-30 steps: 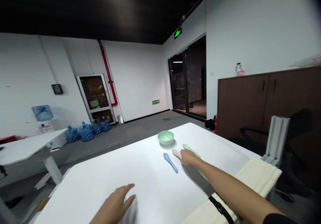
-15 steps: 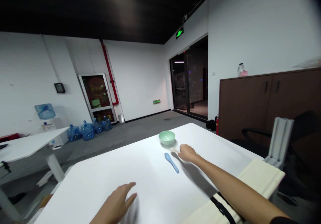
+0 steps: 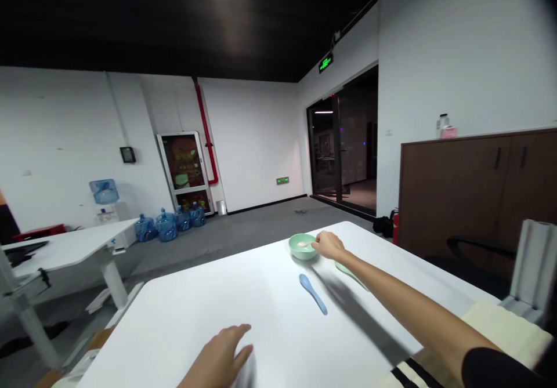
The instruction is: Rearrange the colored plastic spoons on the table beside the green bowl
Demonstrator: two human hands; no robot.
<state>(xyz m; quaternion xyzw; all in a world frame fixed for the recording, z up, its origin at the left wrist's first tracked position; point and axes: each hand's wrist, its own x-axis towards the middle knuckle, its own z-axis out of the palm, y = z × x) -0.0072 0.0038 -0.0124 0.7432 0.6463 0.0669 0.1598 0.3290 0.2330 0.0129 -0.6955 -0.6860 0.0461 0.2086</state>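
Note:
A pale pinkish spoon (image 3: 304, 245) has its bowl end over the green bowl (image 3: 301, 252); I cannot tell whether it touches the inside. Closed around its handle is my right hand (image 3: 329, 245), at the bowl's right rim. On the white table just nearer to me lies a blue spoon (image 3: 313, 294). Beneath my right forearm a light green spoon (image 3: 348, 272) shows, partly hidden by the arm. My left hand (image 3: 221, 356) hovers low at the table's near side, thumb and fingers apart, holding nothing.
The white table (image 3: 183, 312) ends beyond the bowl. Cream cloth with black stripes (image 3: 500, 324) lies at its right near edge, beside a metal profile post (image 3: 531, 266). Another white table (image 3: 82, 249) stands on the left, with several blue water jugs (image 3: 166, 225) behind it.
My right hand has carried the pale spoon from the tabletop to over the bowl. The light green spoon now shows under the arm. The view has swung left.

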